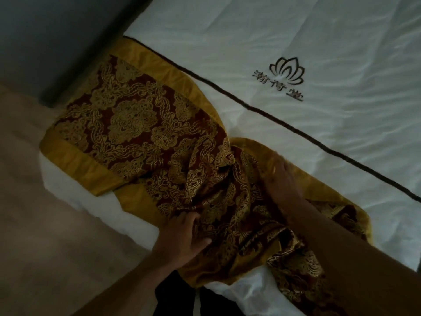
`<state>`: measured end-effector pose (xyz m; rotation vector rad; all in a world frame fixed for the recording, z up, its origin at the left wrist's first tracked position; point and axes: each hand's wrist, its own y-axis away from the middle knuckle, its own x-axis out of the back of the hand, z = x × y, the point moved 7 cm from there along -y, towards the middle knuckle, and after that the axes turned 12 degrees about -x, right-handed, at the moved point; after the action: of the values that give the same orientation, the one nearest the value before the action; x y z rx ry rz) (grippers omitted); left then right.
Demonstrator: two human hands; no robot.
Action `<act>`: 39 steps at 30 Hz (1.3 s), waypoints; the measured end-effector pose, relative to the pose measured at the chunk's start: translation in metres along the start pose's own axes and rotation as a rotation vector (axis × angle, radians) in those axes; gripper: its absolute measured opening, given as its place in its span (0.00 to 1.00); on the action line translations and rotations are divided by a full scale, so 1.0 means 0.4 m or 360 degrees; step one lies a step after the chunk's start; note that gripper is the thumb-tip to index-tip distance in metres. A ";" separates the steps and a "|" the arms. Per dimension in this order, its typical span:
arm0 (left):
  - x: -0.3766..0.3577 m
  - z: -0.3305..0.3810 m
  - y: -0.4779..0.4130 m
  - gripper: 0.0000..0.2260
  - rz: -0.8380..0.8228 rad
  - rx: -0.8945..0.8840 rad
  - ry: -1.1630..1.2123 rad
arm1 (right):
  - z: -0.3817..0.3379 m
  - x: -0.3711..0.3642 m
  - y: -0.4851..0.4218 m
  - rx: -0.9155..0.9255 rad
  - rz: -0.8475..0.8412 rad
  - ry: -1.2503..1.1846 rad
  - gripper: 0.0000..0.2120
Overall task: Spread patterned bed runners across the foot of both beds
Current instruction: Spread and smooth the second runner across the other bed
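Observation:
A dark red and gold patterned bed runner (pixel 127 124) with a plain gold border lies across the foot of a white bed (pixel 296 42). Its left part is flat; its middle and right part are bunched in folds. My left hand (pixel 184 236) rests on the bunched cloth near the bed's edge, fingers curled into a fold. My right hand (pixel 284 179) presses flat on the runner's far gold border, fingers spread. A dark line and an embroidered lotus logo (pixel 286 74) mark the white cover beyond the runner.
A wooden floor (pixel 45 224) lies to the left of the bed. A dark grey wall (pixel 57 30) stands at the top left. Dark clothing (pixel 175 293) shows at the bottom between my arms.

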<state>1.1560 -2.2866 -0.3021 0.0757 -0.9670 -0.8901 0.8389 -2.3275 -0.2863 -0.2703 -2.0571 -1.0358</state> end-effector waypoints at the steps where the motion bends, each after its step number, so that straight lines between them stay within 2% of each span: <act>1: -0.026 -0.014 -0.003 0.35 -0.0099 0.0061 -0.0035 | 0.012 -0.024 -0.025 -0.0080 -0.0065 0.0029 0.41; 2: -0.049 -0.027 -0.008 0.36 -0.0140 0.0123 -0.0035 | 0.026 -0.045 -0.041 -0.0152 -0.0087 0.0076 0.42; 3: -0.063 -0.035 -0.016 0.34 -0.0107 0.0172 -0.0001 | 0.043 -0.059 -0.050 -0.0219 -0.0072 0.0127 0.40; 5: -0.071 -0.042 -0.038 0.24 0.0040 0.0235 0.0084 | 0.065 -0.067 -0.048 -0.0268 0.0006 0.0291 0.25; 7: -0.073 -0.041 -0.058 0.12 0.0038 0.0278 0.0070 | 0.084 -0.047 -0.031 -0.0240 0.0081 0.0408 0.15; 9: -0.071 -0.006 -0.077 0.07 -0.0070 0.0212 0.0011 | 0.117 0.023 -0.014 -0.0277 0.0246 0.0341 0.11; 11: -0.046 0.075 -0.103 0.05 -0.0061 0.0009 0.0067 | 0.156 0.127 0.000 -0.0391 0.0447 0.0175 0.09; 14: 0.001 0.239 -0.158 0.04 0.0017 -0.0336 0.0313 | 0.212 0.291 0.014 -0.0625 0.0741 -0.0095 0.13; 16: 0.002 0.316 -0.193 0.05 -0.0022 -0.0426 0.0485 | 0.238 0.344 0.015 -0.0694 0.0753 -0.0081 0.16; 19: -0.015 0.340 -0.213 0.07 -0.0056 -0.0320 0.0651 | 0.244 0.328 0.031 -0.0677 0.0564 0.0241 0.28; 22: -0.017 0.288 -0.188 0.11 0.0003 -0.0141 0.0658 | 0.196 0.270 0.069 -0.0381 0.0611 0.0387 0.32; 24: 0.008 0.221 -0.148 0.08 0.0177 -0.0091 0.0606 | 0.165 0.213 0.103 -0.0207 0.0676 0.0402 0.30; 26: 0.023 0.135 -0.094 0.07 0.0272 -0.0063 0.0494 | 0.146 0.145 0.141 -0.0044 0.0726 0.0343 0.24; 27: 0.023 0.090 -0.065 0.09 0.0242 -0.0052 0.0372 | 0.143 0.106 0.161 0.0019 0.0702 0.0335 0.21; 29: 0.006 0.014 -0.012 0.16 0.0090 -0.0051 0.0073 | 0.153 0.001 0.192 0.0086 0.0459 0.0464 0.20; 32: -0.023 -0.049 0.022 0.30 -0.0134 -0.0081 -0.0340 | 0.189 -0.132 0.228 0.0038 0.0051 0.0715 0.29; 34: -0.026 -0.065 0.014 0.32 -0.0153 -0.0033 -0.0486 | 0.203 -0.157 0.245 0.0006 -0.0015 0.0710 0.37; 36: -0.023 -0.065 -0.006 0.30 -0.0103 0.0005 -0.0484 | 0.219 -0.166 0.256 -0.0016 -0.0030 0.0729 0.44; 39: -0.017 -0.044 -0.044 0.16 0.0084 -0.0019 -0.0356 | 0.242 -0.175 0.270 -0.0174 0.0045 0.0663 0.50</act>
<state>1.1565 -2.2990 -0.3248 -0.0606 -1.1664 -0.8679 0.8847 -2.1745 -0.3087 -0.1247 -1.6226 -1.0858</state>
